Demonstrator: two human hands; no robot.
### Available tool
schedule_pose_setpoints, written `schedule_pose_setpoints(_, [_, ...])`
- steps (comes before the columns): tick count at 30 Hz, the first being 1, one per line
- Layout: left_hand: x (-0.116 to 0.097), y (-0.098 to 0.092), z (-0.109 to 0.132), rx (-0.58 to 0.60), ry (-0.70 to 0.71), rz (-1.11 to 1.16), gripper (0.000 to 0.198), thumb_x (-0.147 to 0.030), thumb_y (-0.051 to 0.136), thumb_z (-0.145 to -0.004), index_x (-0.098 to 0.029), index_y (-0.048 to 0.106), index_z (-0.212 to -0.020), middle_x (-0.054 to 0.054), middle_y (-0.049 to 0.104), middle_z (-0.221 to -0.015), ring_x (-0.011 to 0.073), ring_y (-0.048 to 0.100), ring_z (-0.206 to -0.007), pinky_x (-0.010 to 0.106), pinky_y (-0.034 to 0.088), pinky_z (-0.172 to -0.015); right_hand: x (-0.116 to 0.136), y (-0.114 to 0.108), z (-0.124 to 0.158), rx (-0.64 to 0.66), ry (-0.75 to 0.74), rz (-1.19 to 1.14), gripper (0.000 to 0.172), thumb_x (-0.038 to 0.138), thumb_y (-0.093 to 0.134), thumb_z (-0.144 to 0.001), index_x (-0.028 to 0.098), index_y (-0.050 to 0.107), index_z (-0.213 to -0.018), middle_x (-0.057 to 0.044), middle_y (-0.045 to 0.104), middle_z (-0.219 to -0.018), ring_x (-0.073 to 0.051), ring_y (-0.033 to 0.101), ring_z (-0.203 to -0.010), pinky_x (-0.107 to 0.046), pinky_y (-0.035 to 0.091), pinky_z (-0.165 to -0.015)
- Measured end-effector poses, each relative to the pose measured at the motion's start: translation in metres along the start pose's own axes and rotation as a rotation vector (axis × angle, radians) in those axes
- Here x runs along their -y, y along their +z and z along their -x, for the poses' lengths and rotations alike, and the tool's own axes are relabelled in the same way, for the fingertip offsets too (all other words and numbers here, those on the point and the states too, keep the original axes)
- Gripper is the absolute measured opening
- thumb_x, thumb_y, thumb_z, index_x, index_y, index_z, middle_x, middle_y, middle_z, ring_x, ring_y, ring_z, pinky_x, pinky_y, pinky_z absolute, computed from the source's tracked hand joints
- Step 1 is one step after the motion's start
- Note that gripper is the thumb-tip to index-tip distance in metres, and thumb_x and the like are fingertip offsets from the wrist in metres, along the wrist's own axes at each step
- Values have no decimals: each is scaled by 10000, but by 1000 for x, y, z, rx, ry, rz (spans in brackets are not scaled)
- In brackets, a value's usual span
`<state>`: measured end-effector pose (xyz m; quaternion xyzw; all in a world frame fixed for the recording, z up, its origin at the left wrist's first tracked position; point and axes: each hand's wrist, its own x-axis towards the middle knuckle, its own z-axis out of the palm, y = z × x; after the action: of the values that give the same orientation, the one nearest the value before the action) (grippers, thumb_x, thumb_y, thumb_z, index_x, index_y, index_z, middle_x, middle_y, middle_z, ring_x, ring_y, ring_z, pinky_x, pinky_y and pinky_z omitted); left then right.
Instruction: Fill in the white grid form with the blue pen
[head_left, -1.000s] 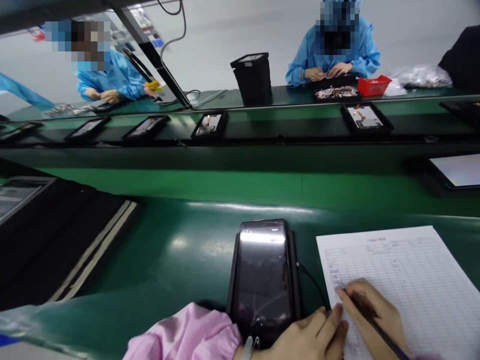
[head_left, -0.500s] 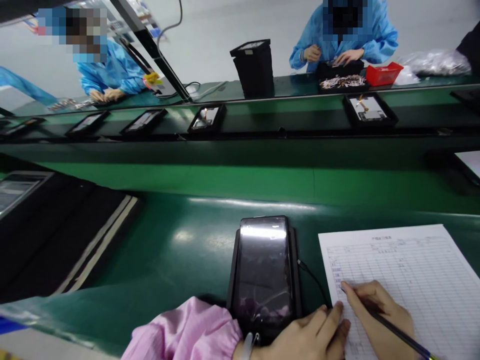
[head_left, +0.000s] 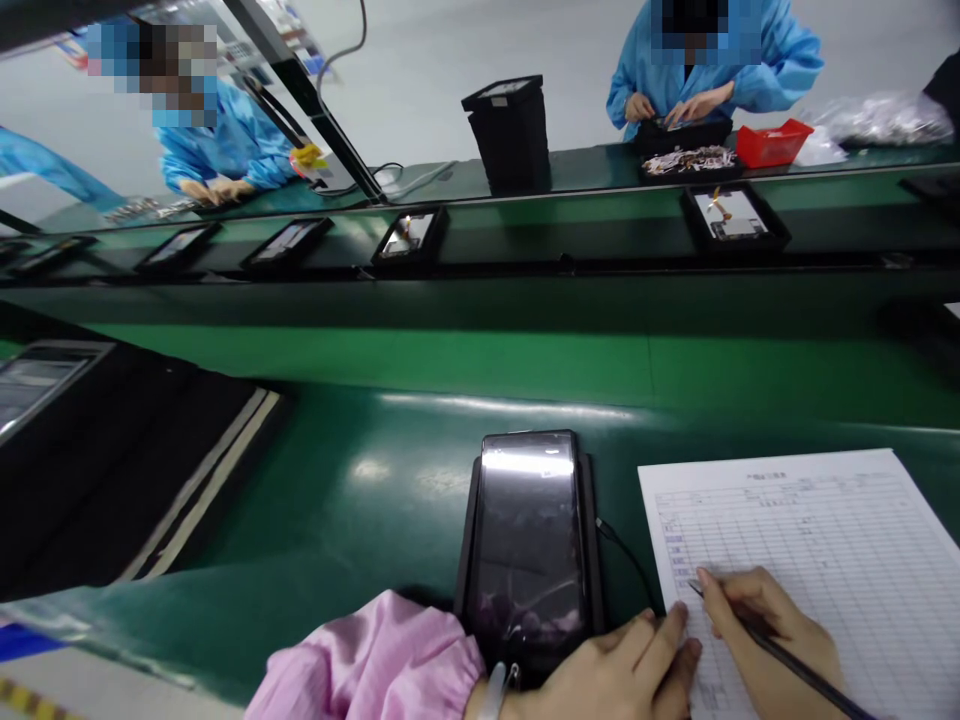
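Widest of all, here's the glossy dark-green worktable (head_left: 360, 530) filling the foreground, and beyond it the long dark-green raised strip (head_left: 577, 225) crosses the view, open devices in black trays spaced along it. Over on the left lies a big black block with two pale stripes (head_left: 135, 480) near its edge. Across the strip sit two people, a person in a blue coat (head_left: 225, 140) on the left and another person in blue (head_left: 780, 75) on the right, both hands low at their work.

Back on the table, to the right, it's a white paper sheet printed with a fine grid (head_left: 847, 540)! Just left of it, a flat black tray (head_left: 592, 560) carries a glossy black rectangular tablet (head_left: 531, 540), screen up, a streak of light across its top. Now the left hand (head_left: 600, 670), out of a pink gathered sleeve (head_left: 375, 665), stretches past the tablet's near end, fingertips resting on the sheet's left edge, gripping nothing. And the right hand (head_left: 780, 625), over the sheet, has its fingers pinched on a slim dark pen (head_left: 814, 676), tip down at the left-hand columns. Smallest, a thin black cable (head_left: 630, 555) curves between tray and paper.
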<state>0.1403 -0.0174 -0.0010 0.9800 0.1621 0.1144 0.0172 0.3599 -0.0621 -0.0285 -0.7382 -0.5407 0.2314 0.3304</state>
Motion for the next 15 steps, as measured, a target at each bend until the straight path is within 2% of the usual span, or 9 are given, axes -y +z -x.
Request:
schedule_pose_setpoints(4, [-1, 0, -1, -37, -26, 10, 383, -258, 470, -1050, -101, 610, -1369, 144, 626, -1394, 183, 675, -1013, 205, 629, -740, 0, 4, 2, 47, -3, -21, 449, 627, 671, -1021, 275, 665, -742, 60, 682, -692, -198, 694, -575, -204, 558, -518])
schedule_pose_setpoints(7, [-1, -1, -2, -63, -41, 19, 359, -247, 477, -1044, -111, 639, -1334, 119, 655, -1354, 181, 676, -1001, 205, 629, -754, 2, 3, 3, 30, -61, 8, 480, 563, 645, -1037, 263, 601, -664, 70, 608, -601, -181, 632, -488, -224, 514, -473])
schedule_pose_setpoints(10, [-1, -3, -2, -26, -19, 24, 374, -250, 477, -1046, -105, 616, -1362, 146, 627, -1392, 190, 671, -1036, 216, 632, -777, 4, 1, 4, 8, -82, 38, 476, 476, 593, -1041, 252, 512, -629, 81, 517, -537, -159, 557, -413, -230, 456, -416])
schedule_pose_setpoints(12, [0, -4, -2, -9, -4, 19, 387, -249, 478, -1047, -93, 599, -1379, 161, 617, -1401, 192, 671, -1040, 223, 631, -787, 4, 0, 3, 15, -94, 33, 455, 432, 595, -1033, 247, 496, -629, 86, 512, -535, -148, 555, -409, -218, 450, -412])
schedule_pose_setpoints(15, [1, -7, -4, -46, -13, 17, 361, -239, 487, -1042, -93, 631, -1340, 143, 647, -1363, 180, 676, -1002, 215, 623, -793, 5, 1, 2, 40, -116, 38, 437, 409, 610, -1031, 245, 518, -636, 91, 525, -538, -140, 570, -418, -204, 457, -415])
